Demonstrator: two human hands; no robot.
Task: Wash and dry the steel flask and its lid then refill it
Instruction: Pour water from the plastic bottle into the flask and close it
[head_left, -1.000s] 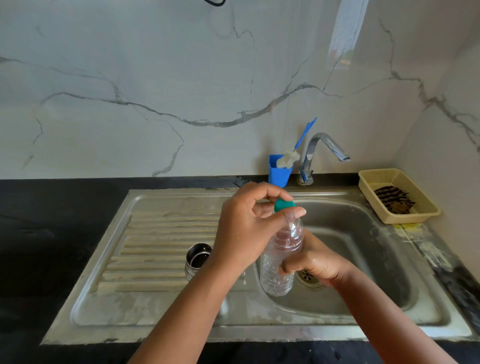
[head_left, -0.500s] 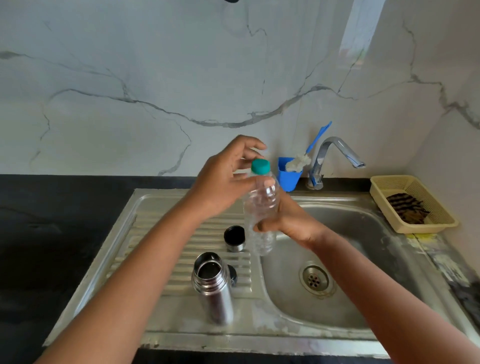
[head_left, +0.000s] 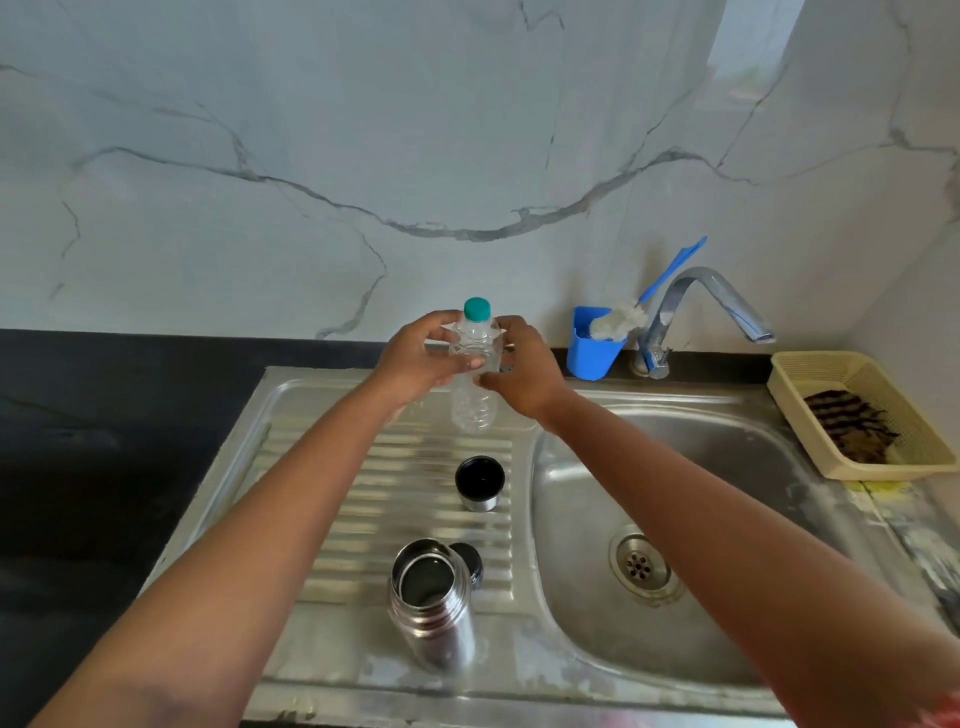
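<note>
Hands — left hand (head_left: 415, 358) and right hand (head_left: 522, 371) — both grip the capped plastic bottle (head_left: 474, 384) over the draining board's far edge; steel flask (head_left: 434, 605) stands open near its front edge, lid (head_left: 479, 482) mid-board.

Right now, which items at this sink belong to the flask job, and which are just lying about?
In the job:
steel flask, open
steel lid cup
black stopper
plastic bottle, in both hands' grip
left hand
right hand

Lying about:
blue cup with brush
yellow basket
tap
</note>
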